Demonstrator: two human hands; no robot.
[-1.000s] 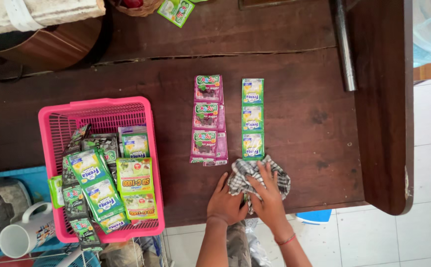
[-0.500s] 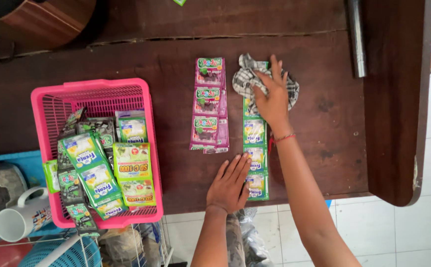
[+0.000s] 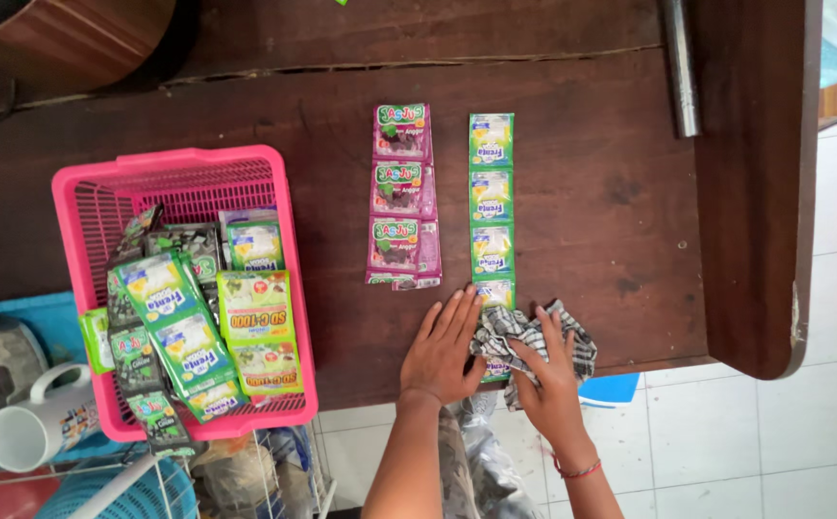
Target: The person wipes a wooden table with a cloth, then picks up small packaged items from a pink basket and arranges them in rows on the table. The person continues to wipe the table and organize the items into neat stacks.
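Checked cloth (image 3: 534, 336), grey and white, sat bunched at the near edge of the dark wooden table (image 3: 582, 192), right of centre. It covered the near end of the green sachet strip (image 3: 491, 197). Right hand (image 3: 548, 380) lay on top of the cloth, fingers spread and pressing down into the folds, not closed around it. Red band on that wrist. Left hand (image 3: 443, 351) was flat on the bare wood just left of the cloth, fingers together and extended, fingertips touching the cloth's left edge; it held nothing.

Green sachet strip ran straight from the cloth toward the far side, four packets visible, the nearest one partly under the cloth. Purple sachet strip (image 3: 401, 192) lay parallel just to its left, three full packets, near end level with the left hand's fingertips, not touching the green one.

Pink plastic basket (image 3: 101, 202) stood well to the left on the same table, loaded with loose green, yellow and dark sachets, some hanging over the near rim. White mug (image 3: 39, 428) was left of the basket's near corner, below table level, handle up. Metal bar (image 3: 680, 67) lay on the far right of the table. Blue object (image 3: 611, 389) on the tiled floor showed just under the table edge, right of the cloth.
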